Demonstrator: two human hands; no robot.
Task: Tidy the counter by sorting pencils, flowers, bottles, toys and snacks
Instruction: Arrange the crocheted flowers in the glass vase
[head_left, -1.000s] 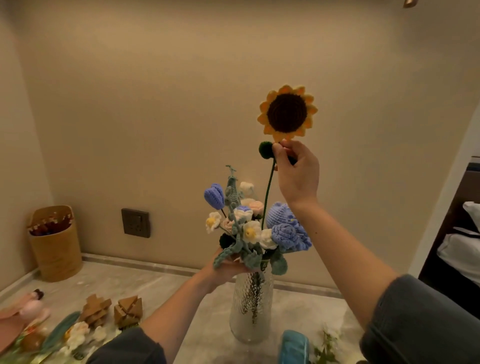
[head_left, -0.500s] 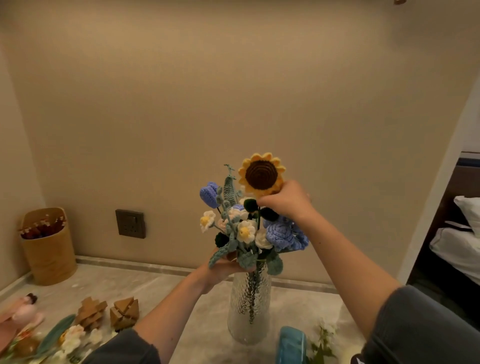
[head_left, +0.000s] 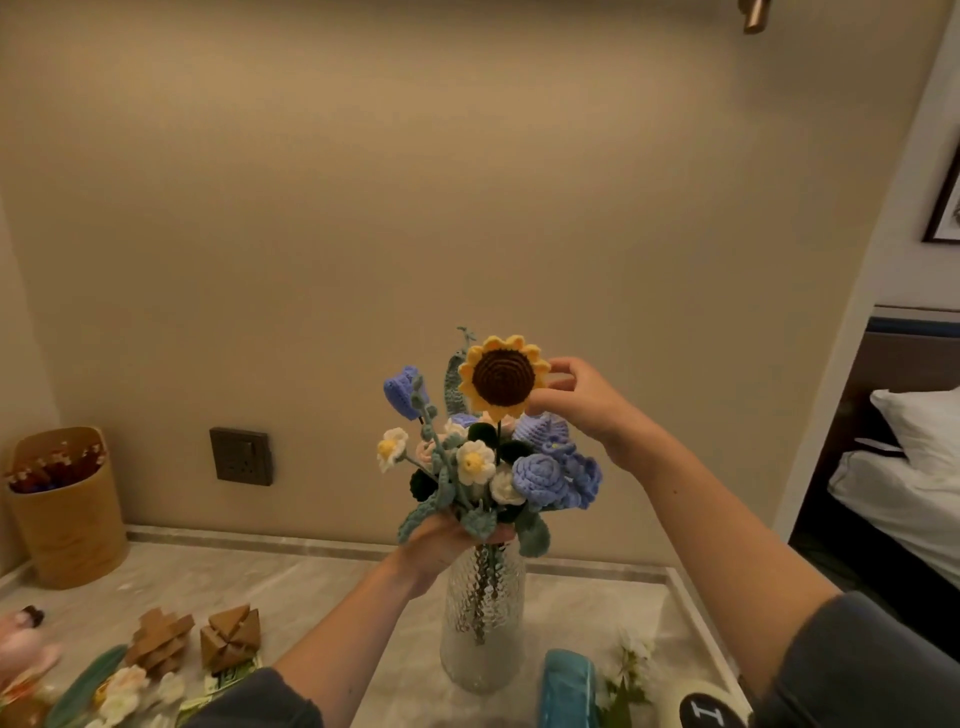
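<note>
A crocheted sunflower stands above a bunch of crocheted blue and white flowers in a ribbed glass vase at the counter's middle. My right hand pinches the sunflower head's right edge with thumb and fingers. My left hand wraps the stems at the vase's mouth, partly hidden under leaves. More loose crocheted flowers lie at the bottom left.
A wooden cup of pencils stands in the back left corner. Two wooden puzzle toys sit on the marble counter. A teal object and a small sprig lie right of the vase. A wall socket is behind.
My right hand lowered the sunflower from high above into the bunch, then shifted from under its head to its right edge. The left hand stayed at the vase's mouth.
</note>
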